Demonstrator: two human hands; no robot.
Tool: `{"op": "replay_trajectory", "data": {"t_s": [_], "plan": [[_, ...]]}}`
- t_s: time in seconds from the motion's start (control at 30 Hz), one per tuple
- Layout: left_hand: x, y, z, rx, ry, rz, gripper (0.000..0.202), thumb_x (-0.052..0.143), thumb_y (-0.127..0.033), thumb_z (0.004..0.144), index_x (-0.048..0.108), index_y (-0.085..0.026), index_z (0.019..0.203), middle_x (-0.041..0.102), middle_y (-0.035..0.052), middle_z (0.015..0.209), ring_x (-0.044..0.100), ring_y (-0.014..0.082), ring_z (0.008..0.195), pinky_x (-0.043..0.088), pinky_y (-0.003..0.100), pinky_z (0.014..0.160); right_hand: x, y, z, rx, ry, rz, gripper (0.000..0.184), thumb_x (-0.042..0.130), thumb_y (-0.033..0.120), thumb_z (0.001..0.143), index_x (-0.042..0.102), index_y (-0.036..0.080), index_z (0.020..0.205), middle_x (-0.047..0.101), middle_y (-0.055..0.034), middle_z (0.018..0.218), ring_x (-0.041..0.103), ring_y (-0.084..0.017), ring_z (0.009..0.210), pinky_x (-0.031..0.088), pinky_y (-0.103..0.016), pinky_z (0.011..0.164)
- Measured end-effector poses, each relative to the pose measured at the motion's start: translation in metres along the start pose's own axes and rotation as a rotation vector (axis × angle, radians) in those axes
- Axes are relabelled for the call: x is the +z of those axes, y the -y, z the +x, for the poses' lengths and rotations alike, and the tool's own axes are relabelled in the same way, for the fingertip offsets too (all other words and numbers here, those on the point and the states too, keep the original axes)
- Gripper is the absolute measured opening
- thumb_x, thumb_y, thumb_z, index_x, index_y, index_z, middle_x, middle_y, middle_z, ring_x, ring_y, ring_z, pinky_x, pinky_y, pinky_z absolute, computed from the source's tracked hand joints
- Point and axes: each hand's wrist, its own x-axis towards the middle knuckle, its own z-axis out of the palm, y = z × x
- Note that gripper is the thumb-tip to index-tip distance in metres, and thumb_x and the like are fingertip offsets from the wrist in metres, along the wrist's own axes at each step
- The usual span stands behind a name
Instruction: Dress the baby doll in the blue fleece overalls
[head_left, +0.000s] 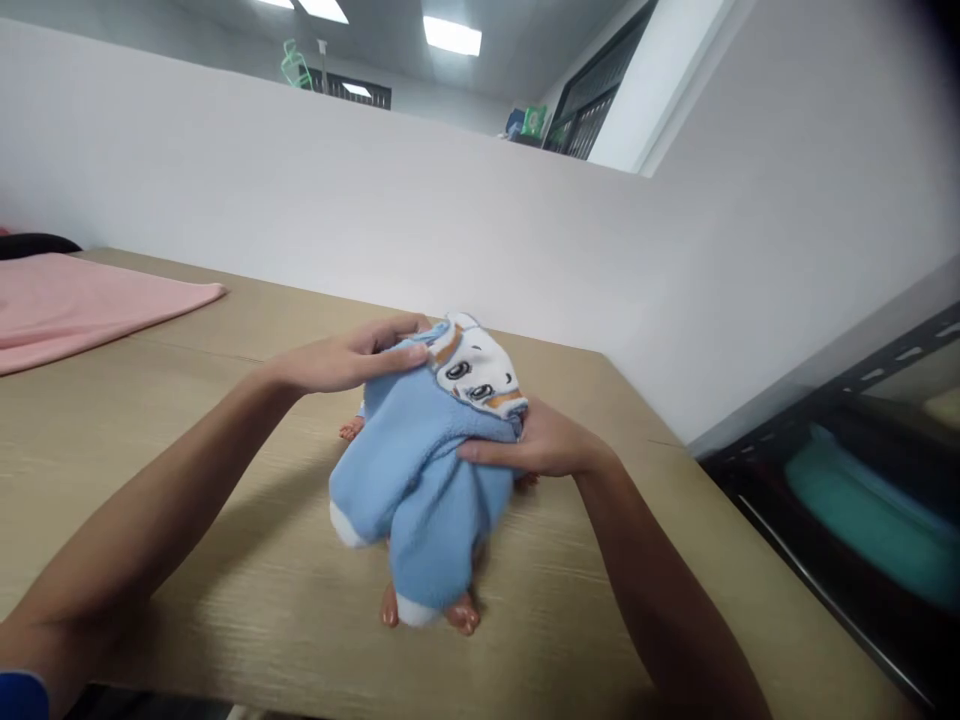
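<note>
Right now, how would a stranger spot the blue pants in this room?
Start at the wooden table below the white wall. Between the person's left grip and right grip, with a doll's feet below, are fuzzy blue pants. White cuffs and a cartoon face set them apart from the flat pink cloth.

Matt, fuzzy cloth garment [420, 440]

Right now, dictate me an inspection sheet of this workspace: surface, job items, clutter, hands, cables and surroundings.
Surface: tan table with a wood-grain look.
Job's things: light-blue garment with a cartoon face, over a mostly hidden doll.
Clutter: pink cloth at the table's far left.
Left hand: grips the garment's upper left edge.
Right hand: grips the garment's right side.
Cables: nothing seen.
Surroundings: white wall behind; black rack at right; ceiling lights.
</note>
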Motion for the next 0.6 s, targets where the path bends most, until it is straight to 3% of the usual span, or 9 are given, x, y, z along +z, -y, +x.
{"op": "replay_trajectory", "data": {"t_s": [0.13, 0.2, 0.4, 0.47, 0.6], "plan": [[-0.007, 0.003, -0.008, -0.103, 0.245, 0.013, 0.042, 0.091, -0.057, 0.094, 0.081, -0.017, 0.094, 0.075, 0.0033, 0.081, 0.073, 0.0183, 0.069, 0.059, 0.023, 0.061, 0.007, -0.012, 0.005, -0.070, -0.219, 0.190, 0.052, 0.083, 0.060, 0.097, 0.077, 0.021, 0.131, 0.080, -0.0083, 0.138, 0.073, -0.035, 0.135, 0.057, -0.055, 0.123], [-0.007, 0.005, -0.010, -0.106, 0.303, 0.007, 0.041, 0.088, -0.056, 0.097, 0.080, -0.017, 0.087, 0.072, 0.0023, 0.073, 0.071, 0.0174, 0.063, 0.059, 0.024, 0.059, 0.007, -0.017, 0.006, -0.013, -0.215, 0.222, 0.057, 0.082, 0.062, 0.098, 0.076, 0.021, 0.136, 0.079, -0.0097, 0.141, 0.071, -0.037, 0.138, 0.053, -0.059, 0.127], [-0.002, 0.011, -0.007, -0.031, 0.170, -0.015, 0.045, 0.080, -0.060, 0.104, 0.078, -0.019, 0.120, 0.082, 0.0070, 0.100, 0.078, 0.0203, 0.083, 0.066, 0.026, 0.073, 0.003, -0.007, 0.002, 0.015, 0.157, 0.016, 0.097, 0.104, 0.065, 0.074, 0.070, 0.026, 0.156, 0.067, -0.0109, 0.164, 0.055, -0.042, 0.160, 0.039, -0.054, 0.138], [0.001, 0.012, -0.005, -0.033, 0.209, -0.026, 0.045, 0.082, -0.060, 0.102, 0.079, -0.018, 0.120, 0.083, 0.0088, 0.103, 0.081, 0.0236, 0.093, 0.068, 0.028, 0.081, 0.005, -0.003, 0.002, 0.027, 0.199, -0.034, 0.095, 0.105, 0.064, 0.072, 0.072, 0.028, 0.154, 0.068, -0.0090, 0.163, 0.055, -0.041, 0.160, 0.039, -0.053, 0.139], [0.010, 0.010, -0.001, -0.075, 0.421, -0.142, 0.060, 0.098, -0.057, 0.086, 0.081, -0.018, 0.128, 0.087, 0.0122, 0.112, 0.083, 0.0335, 0.112, 0.070, 0.036, 0.094, 0.010, -0.005, 0.006, 0.005, 0.125, 0.090, 0.076, 0.095, 0.061, 0.088, 0.072, 0.028, 0.153, 0.076, -0.0074, 0.153, 0.065, -0.035, 0.150, 0.047, -0.052, 0.135]]}}
